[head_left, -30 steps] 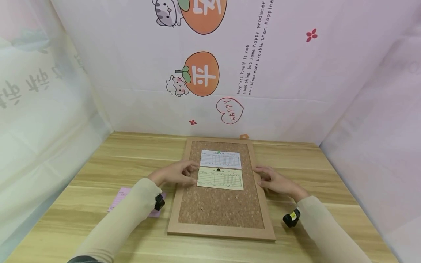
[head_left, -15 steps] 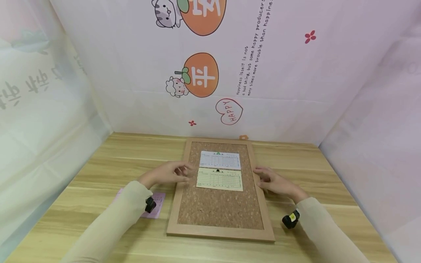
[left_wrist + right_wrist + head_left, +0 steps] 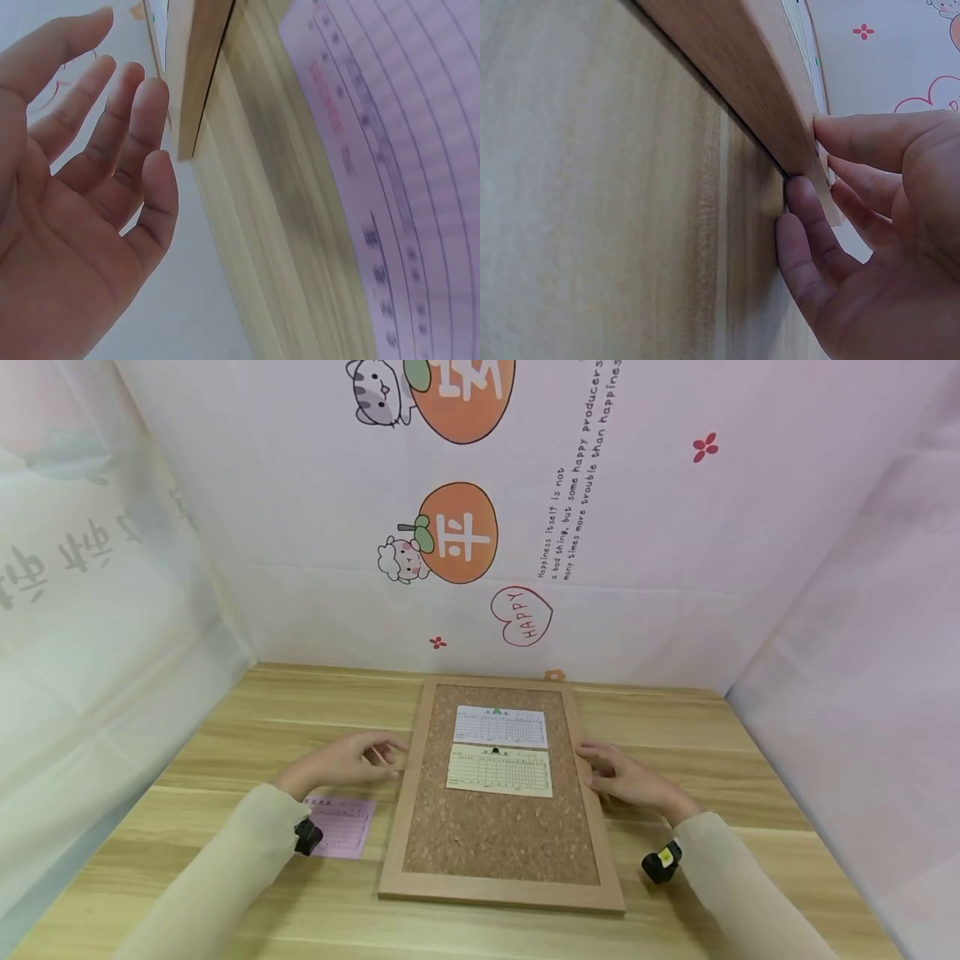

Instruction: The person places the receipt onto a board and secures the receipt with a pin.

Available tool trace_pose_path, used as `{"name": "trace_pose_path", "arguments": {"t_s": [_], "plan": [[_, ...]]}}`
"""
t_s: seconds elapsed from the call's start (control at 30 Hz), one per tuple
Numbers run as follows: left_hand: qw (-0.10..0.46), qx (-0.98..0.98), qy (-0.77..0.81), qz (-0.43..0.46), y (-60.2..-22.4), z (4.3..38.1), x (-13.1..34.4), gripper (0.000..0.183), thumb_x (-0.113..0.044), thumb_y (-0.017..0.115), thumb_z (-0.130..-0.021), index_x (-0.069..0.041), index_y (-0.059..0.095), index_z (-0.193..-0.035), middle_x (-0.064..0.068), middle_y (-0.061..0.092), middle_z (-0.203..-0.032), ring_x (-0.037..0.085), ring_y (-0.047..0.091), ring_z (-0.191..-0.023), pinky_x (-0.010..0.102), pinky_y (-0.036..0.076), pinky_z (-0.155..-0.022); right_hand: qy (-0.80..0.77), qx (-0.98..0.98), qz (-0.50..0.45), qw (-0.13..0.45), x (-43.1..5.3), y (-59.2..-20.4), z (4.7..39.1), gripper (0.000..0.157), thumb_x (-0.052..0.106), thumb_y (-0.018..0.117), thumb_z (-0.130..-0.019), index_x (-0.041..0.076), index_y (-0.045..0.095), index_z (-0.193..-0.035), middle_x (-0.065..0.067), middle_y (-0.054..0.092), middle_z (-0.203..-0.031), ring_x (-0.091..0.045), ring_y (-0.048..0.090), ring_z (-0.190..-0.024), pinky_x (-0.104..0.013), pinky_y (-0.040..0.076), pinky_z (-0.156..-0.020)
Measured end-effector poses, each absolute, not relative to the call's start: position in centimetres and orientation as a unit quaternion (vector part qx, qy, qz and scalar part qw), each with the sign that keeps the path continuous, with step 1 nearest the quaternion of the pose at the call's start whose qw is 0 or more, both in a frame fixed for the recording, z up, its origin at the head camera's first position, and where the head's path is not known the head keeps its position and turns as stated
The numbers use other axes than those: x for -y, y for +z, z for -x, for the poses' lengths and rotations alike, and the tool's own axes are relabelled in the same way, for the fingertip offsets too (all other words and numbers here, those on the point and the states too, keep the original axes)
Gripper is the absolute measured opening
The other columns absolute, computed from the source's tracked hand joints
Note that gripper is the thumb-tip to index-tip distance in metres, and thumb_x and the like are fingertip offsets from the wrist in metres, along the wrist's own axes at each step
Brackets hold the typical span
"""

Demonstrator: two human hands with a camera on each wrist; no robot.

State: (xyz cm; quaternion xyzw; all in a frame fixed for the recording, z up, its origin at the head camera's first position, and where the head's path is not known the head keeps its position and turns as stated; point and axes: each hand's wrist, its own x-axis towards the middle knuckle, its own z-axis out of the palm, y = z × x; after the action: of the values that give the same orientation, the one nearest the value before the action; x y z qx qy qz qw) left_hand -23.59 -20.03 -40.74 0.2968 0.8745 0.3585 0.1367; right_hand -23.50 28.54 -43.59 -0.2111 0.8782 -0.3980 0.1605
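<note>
A wood-framed corkboard (image 3: pixel 498 835) lies flat on the table, with a white form slip (image 3: pixel 501 727) above a yellow form slip (image 3: pixel 499 772) on it. A green pushpin (image 3: pixel 497 710) shows on the white slip and a black pushpin (image 3: pixel 496 751) on the yellow one. My left hand (image 3: pixel 347 760) hovers beside the board's left edge, relaxed fingers bent and holding nothing. A pink form slip (image 3: pixel 345 828) lies below that hand, partly covered by the wrist. My right hand (image 3: pixel 630 781) rests against the right side of the frame, thumb and fingers touching its edge (image 3: pixel 780 112).
Pale wood-grain table (image 3: pixel 300 910) surrounds the board. A white printed cloth (image 3: pixel 637 610) rises behind its far edge, with similar cloth on both sides. Each wrist carries a small black camera; the left wrist camera (image 3: pixel 307 837) sits close to the pink slip.
My left hand has moved left, off the corkboard, from beside the slips to the outside of the frame. More of the pink slip shows. The right hand has stayed at the frame.
</note>
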Motion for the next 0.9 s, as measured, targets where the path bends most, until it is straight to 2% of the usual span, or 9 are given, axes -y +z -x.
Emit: {"name": "trace_pose_path", "arguments": {"t_s": [0.23,0.43,0.67,0.9], "plan": [[0.125,-0.879,0.357,-0.289,-40.9,23.0,22.5,0.051,-0.027,0.072,-0.094,-0.004,0.057,-0.137,0.013,0.063,-0.115,0.022,0.061,-0.104,0.042,0.05,-0.091,-0.399,-0.877,0.213,0.162,-28.5,-43.6,23.4,0.058,0.017,0.055,-0.104,-0.005,0.032,-0.153,-0.027,0.012,-0.16,-0.053,0.041,-0.13,-0.057,0.043,-0.099],[0.123,-0.883,0.347,-0.29,-40.9,22.4,24.4,0.052,-0.027,0.073,-0.094,-0.001,0.057,-0.136,0.013,0.063,-0.115,0.022,0.062,-0.102,0.038,0.052,-0.089,-0.403,-0.876,0.213,0.159,-28.5,-43.6,23.6,0.057,0.015,0.056,-0.104,-0.006,0.033,-0.152,-0.028,0.013,-0.16,-0.054,0.041,-0.129,-0.058,0.043,-0.099],[0.125,-0.884,0.352,-0.279,-40.7,21.6,26.0,0.053,-0.021,0.077,-0.09,0.001,0.058,-0.134,0.015,0.062,-0.116,0.027,0.062,-0.102,0.039,0.052,-0.089,-0.402,-0.877,0.212,0.158,-28.5,-43.6,23.5,0.057,0.015,0.056,-0.104,-0.006,0.033,-0.152,-0.027,0.013,-0.16,-0.054,0.04,-0.13,-0.059,0.042,-0.1],[0.134,-0.897,0.338,-0.251,-41.1,21.0,27.8,0.057,-0.024,0.081,-0.085,-0.002,0.059,-0.133,0.011,0.064,-0.116,0.028,0.062,-0.105,0.044,0.051,-0.092,-0.399,-0.878,0.211,0.156,-28.6,-43.7,23.5,0.056,0.015,0.055,-0.104,-0.005,0.034,-0.152,-0.027,0.014,-0.16,-0.053,0.041,-0.129,-0.059,0.042,-0.1]]}}
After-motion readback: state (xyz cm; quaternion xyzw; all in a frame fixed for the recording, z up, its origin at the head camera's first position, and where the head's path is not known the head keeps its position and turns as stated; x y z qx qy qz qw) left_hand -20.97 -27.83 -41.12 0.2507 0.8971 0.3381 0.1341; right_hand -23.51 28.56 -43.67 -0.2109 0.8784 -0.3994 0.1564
